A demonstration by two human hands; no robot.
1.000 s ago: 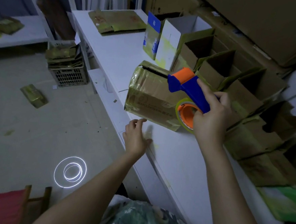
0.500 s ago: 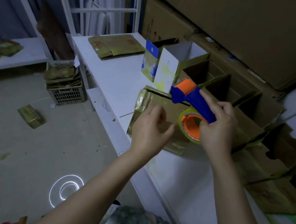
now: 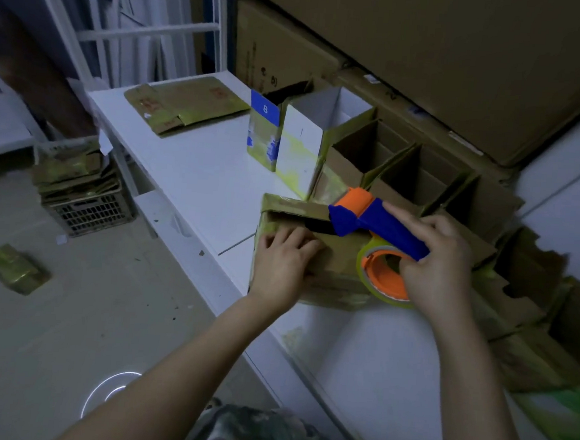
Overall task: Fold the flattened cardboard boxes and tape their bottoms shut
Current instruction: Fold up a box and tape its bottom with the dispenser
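Note:
A folded cardboard box [image 3: 339,257] lies on its side on the white table [image 3: 212,180], its flapped end facing up and left. My left hand [image 3: 283,264] presses flat on the box's near face, fingers spread over the flaps. My right hand [image 3: 439,268] grips the blue handle of a blue and orange tape dispenser [image 3: 367,218] with a yellowish tape roll [image 3: 384,274]. The dispenser's orange head sits at the box's upper edge.
Flattened boxes [image 3: 186,107] lie at the table's far end. Several upright folded boxes [image 3: 321,143] line the back right beside large cartons [image 3: 430,58]. A crate of flattened cardboard [image 3: 81,191] and a loose box [image 3: 14,267] sit on the floor left.
My left hand rose from the table edge and came to rest on the box. My right hand brought the dispenser's head down onto the box's upper edge. The view shifted downward.

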